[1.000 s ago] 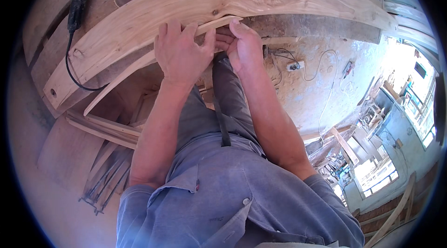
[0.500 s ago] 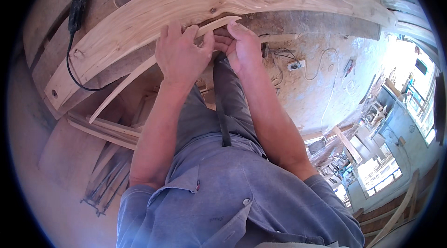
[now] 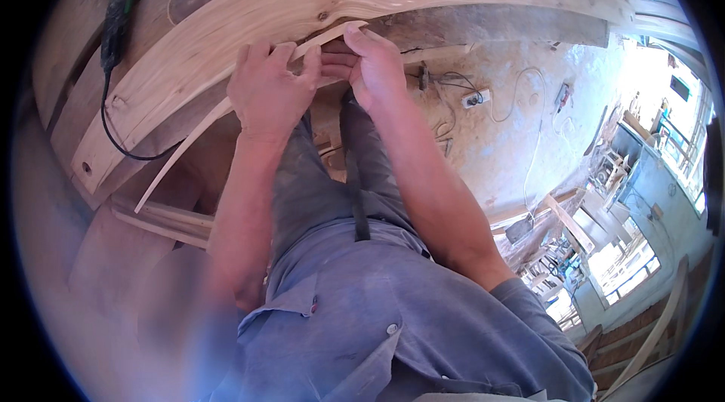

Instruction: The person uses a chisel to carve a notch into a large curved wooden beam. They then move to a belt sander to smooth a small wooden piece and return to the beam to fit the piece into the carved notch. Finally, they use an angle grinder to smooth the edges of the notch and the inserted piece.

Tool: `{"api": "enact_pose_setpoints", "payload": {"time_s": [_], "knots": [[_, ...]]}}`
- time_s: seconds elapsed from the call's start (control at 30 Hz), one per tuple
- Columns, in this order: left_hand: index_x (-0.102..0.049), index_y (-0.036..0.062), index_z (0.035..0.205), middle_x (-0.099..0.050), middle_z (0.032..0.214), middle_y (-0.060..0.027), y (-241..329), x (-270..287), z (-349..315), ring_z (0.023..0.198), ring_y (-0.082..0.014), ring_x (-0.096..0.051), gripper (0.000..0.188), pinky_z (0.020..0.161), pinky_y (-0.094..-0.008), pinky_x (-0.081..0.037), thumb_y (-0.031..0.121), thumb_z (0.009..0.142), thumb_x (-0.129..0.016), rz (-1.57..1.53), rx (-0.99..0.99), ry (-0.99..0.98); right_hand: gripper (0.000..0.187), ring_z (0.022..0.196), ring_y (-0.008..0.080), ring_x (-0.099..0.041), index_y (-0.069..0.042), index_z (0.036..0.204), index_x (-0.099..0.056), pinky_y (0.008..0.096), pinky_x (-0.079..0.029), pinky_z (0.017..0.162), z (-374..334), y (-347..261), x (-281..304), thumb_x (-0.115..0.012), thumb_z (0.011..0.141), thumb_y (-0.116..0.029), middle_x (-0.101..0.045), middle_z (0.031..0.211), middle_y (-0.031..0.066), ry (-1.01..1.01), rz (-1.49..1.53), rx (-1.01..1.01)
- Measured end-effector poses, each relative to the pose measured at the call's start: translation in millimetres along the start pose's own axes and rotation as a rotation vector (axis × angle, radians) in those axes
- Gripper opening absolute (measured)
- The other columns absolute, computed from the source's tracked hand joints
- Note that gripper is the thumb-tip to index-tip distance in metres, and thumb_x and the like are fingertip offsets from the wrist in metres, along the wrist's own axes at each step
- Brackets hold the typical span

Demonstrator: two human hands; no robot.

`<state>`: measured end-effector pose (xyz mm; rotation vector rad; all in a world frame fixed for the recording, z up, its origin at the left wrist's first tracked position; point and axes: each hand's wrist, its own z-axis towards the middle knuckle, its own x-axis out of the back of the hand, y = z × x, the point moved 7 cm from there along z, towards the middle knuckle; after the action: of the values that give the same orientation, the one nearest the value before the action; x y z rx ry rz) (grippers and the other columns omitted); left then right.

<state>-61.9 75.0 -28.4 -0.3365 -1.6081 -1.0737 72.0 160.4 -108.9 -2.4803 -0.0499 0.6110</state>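
Observation:
A thin, curved strip of pale wood [image 3: 185,147] runs from the lower left up to the middle of the workbench edge. My left hand [image 3: 273,92] is closed on it partway along, thumb on the near side and fingers over the far side. Close to the strip's right end, my right hand [image 3: 374,66] pinches it between thumb and fingers. Just beyond both hands lies a wide, curved wooden plank [image 3: 249,21] with knots and a hole near its left end. The strip follows the plank's near edge; whether they touch I cannot tell.
A black corded power tool [image 3: 121,6] rests at the upper left, its cable looping over the plank. Wooden pieces [image 3: 162,222] lie below on the left. A white socket box [image 3: 476,98] with cords sits on the dusty floor. Scrap and tools [image 3: 563,266] crowd the right.
Both hands and the strip have shifted slightly left in view, and the strip's left end sits lower. A blurred patch now covers the lower left.

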Motion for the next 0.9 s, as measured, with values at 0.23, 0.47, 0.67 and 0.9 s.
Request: {"api": "enact_pose_setpoints", "payload": {"time_s": [0.23,0.47,0.67,0.9], "knots": [[-0.078,0.0093,0.099,-0.064,0.089,-0.0043,5,6,-5,0.086,-0.0288,-0.060,0.020,0.074,-0.0429,-0.052,0.023,0.084,-0.081,-0.012,-0.196,0.025,0.032,0.092,0.0344,-0.074,0.008,0.121,-0.059,0.0436,-0.065,0.077,2,4,6,-0.058,0.106,-0.019,-0.071,0.111,0.0236,-0.105,0.039,0.018],[-0.077,0.0107,0.105,-0.065,0.093,-0.0066,-7,-8,-16,0.088,-0.0319,-0.066,0.025,0.077,-0.0440,-0.053,0.016,0.081,-0.084,-0.190,-0.098,-0.087,0.032,0.096,0.0346,-0.074,0.008,0.125,-0.059,0.0432,-0.065,0.080,2,-2,0,-0.059,0.107,-0.019,-0.071,0.115,0.0217,-0.095,-0.054,0.008],[-0.078,0.0086,0.103,-0.070,0.087,-0.0157,-23,-12,-8,0.090,-0.0392,-0.070,0.032,0.079,-0.0475,-0.054,0.035,0.085,-0.080,-0.163,0.178,-0.421,0.032,0.101,0.0347,-0.074,0.006,0.127,-0.058,0.0432,-0.065,0.083,8,12,15,-0.058,0.107,-0.018,-0.070,0.119,0.0216,-0.197,0.046,0.036],[-0.075,0.0069,0.089,-0.069,0.080,-0.0159,-20,-7,-4,0.084,-0.0388,-0.069,0.031,0.076,-0.0484,-0.052,0.038,0.087,-0.077,-0.110,0.217,-0.449,0.032,0.099,0.0350,-0.074,0.008,0.126,-0.058,0.0440,-0.065,0.083,7,2,10,-0.053,0.109,-0.018,-0.070,0.116,0.0232,-0.197,-0.056,-0.015]]}}
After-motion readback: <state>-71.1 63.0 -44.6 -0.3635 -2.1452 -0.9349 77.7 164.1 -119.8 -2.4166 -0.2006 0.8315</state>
